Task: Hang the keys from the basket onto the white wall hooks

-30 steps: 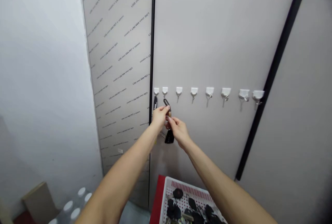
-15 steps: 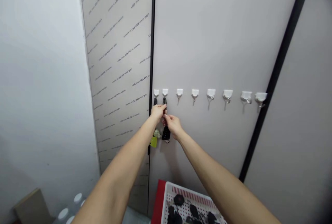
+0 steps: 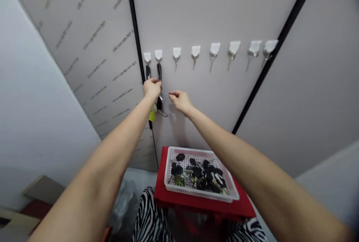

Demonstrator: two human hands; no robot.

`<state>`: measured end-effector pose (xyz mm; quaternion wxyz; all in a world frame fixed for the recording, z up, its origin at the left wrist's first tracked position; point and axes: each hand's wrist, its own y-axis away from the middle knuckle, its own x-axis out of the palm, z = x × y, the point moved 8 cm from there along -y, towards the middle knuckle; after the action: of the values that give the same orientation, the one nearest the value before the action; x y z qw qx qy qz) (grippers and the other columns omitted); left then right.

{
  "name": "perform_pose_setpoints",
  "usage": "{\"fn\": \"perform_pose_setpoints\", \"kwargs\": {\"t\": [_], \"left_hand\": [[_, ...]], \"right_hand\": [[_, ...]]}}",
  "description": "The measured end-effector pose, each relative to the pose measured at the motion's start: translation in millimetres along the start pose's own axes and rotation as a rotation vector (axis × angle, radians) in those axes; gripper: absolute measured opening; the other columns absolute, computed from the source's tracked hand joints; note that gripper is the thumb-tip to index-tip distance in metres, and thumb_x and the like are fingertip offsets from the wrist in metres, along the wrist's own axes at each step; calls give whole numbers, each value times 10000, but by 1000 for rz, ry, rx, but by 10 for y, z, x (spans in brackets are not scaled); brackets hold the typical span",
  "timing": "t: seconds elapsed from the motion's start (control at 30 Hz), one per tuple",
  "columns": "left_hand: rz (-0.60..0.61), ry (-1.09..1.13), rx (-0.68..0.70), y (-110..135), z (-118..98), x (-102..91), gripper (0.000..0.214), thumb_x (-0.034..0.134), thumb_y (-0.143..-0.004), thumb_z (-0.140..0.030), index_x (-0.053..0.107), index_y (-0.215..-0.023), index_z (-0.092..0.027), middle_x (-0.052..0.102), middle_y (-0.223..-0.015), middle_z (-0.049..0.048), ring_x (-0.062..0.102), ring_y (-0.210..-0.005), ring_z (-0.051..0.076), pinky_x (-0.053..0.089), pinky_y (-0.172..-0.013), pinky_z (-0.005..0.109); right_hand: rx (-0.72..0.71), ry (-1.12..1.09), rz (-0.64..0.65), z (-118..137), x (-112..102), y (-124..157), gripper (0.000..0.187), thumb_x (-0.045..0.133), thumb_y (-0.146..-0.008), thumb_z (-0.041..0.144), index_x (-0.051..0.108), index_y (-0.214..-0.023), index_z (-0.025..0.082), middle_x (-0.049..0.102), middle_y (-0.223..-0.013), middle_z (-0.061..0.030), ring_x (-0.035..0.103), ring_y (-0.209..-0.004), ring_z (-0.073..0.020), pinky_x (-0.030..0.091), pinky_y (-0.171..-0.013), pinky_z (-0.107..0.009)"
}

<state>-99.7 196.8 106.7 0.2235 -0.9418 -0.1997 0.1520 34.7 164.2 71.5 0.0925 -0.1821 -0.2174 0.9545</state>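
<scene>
My left hand is closed, its fingertips pinching a car key's dark strap just under the second white hook. Below the fingers dangles the black car key, partly hidden by the hand, with a small metal-edged piece beneath it. Off to its right, my right hand is in front of the panel, touching nothing, thumb and fingers slightly apart. Behind my left hand, another dark strap hangs from the first hook, and a yellow-green tag shows lower down.
More white hooks run in a row to the right across the grey panel. Below, a white basket with several dark keys and key rings stands on a red stool. A clear plastic bag lies at lower left.
My right hand has come away from the car key and moved right. My left hand still grips at the strap. The view has tilted down, showing more of the basket and stool.
</scene>
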Motion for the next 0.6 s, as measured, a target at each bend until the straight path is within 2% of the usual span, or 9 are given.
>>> {"fn": "perform_pose_setpoints", "kwargs": {"t": [0.07,0.13,0.17,0.23,0.3,0.37,0.47,0.6], "left_hand": [[-43,-7,69,218,42,-56,280,448,-604,-115,482,-879,-74,538,-800,51,490,-729,103,364,-692,240],[-27,-8,100,545,167,-50,286,441,-599,-97,478,-883,-94,530,-819,43,482,-730,93,365,-703,228],[28,-13,90,742,268,6,270,442,-598,-99,486,-865,-101,532,-810,41,481,-718,91,369,-699,228],[214,-17,52,1194,509,216,235,445,-600,-104,501,-828,-101,540,-776,41,480,-699,91,373,-695,223],[407,-60,17,1682,749,465,226,438,-602,-100,508,-816,-115,544,-769,35,479,-689,92,378,-683,223],[580,-113,29,2132,917,695,229,437,-608,-114,511,-823,-138,542,-782,26,480,-692,93,378,-677,221],[760,-231,97,2593,1049,917,225,443,-614,-142,515,-827,-163,533,-818,22,464,-764,112,356,-720,237],[922,-365,210,2813,1087,1031,267,458,-619,-207,505,-879,-175,514,-882,34,432,-841,142,320,-771,259]], "right_hand": [[-32,-3,76,-141,-98,229,199,451,-619,195,577,-760,134,582,-684,-6,507,-661,-99,363,-657,-261],[-26,22,157,-382,-213,545,194,453,-622,211,577,-757,149,591,-693,-10,513,-650,-103,371,-655,-268],[6,58,180,-548,-289,721,190,450,-626,221,578,-751,156,595,-706,-14,517,-655,-109,374,-656,-270],[68,175,227,-895,-433,1084,198,441,-635,239,573,-762,165,598,-756,-29,523,-693,-127,375,-671,-273],[128,322,218,-1212,-602,1410,217,415,-653,251,565,-779,159,595,-772,-45,523,-708,-143,377,-672,-282],[136,459,195,-1412,-736,1667,220,393,-666,249,559,-779,160,587,-776,-50,513,-733,-153,371,-684,-286],[56,607,200,-1485,-792,1891,208,375,-676,221,557,-767,173,570,-793,-44,479,-787,-151,349,-717,-271],[4,747,292,-1449,-707,1973,214,370,-690,232,558,-779,186,559,-780,-39,450,-779,-153,327,-701,-262]]}}
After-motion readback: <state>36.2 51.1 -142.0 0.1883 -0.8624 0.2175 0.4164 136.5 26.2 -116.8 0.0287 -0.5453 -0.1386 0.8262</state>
